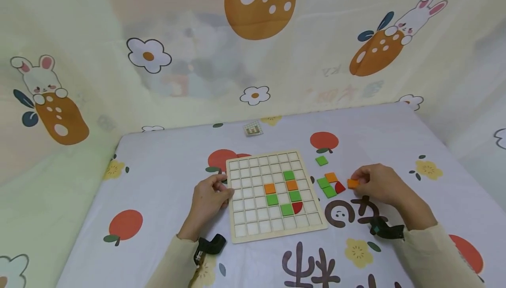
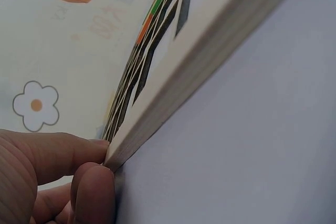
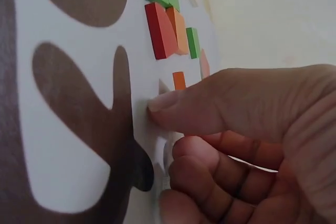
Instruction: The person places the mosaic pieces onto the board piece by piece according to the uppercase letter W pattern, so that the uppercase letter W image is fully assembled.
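A wooden grid board lies flat on the table. Several green and orange square tiles and one red rounded tile sit in cells on its right half. At the board's left edge, my left hand pinches the rim with thumb and finger; the left wrist view shows the thumb at the edge. To the right of the board, my right hand holds an orange square tile at its fingertips. In the right wrist view the thumb partly hides this orange tile.
Between board and right hand lies a group of loose tiles: green ones, an orange one and a red rounded one. Another green tile lies farther back. A small card with a grid pattern lies behind the board.
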Tool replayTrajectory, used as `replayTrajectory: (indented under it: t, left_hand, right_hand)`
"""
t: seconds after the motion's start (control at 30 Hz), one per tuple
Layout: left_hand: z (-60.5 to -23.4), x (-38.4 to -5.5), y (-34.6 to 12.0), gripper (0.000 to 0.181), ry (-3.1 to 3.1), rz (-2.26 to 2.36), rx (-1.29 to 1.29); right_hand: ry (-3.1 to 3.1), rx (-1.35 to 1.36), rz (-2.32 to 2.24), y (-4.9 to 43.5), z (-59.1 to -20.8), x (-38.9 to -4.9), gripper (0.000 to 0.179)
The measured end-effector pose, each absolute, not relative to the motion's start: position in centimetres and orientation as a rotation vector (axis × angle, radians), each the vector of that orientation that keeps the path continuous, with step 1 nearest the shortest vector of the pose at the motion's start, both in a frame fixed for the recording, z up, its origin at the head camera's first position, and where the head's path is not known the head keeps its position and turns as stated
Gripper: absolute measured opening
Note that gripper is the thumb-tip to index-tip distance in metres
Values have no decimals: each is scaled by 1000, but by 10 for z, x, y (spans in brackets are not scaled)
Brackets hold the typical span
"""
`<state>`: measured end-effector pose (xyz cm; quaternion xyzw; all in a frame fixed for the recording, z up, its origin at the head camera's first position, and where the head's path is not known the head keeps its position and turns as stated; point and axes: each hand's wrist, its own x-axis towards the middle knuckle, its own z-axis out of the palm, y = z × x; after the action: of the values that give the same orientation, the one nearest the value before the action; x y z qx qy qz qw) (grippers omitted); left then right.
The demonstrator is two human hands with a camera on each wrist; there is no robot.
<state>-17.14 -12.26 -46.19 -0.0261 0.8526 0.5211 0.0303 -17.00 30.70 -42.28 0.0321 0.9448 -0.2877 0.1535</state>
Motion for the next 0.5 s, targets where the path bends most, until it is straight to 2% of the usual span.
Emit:
replayTrajectory:
  t: [0.23,0.5]
  left_hand:
    - [-462,-171,-122,42,2636,1584,-79]
    - [-460,-171,-122,42,2625,1597,-86]
  right_hand:
    - [2787,45,-919,294,-423,-159,33]
    - [2795,-132,-1049,254,-418,-149,30]
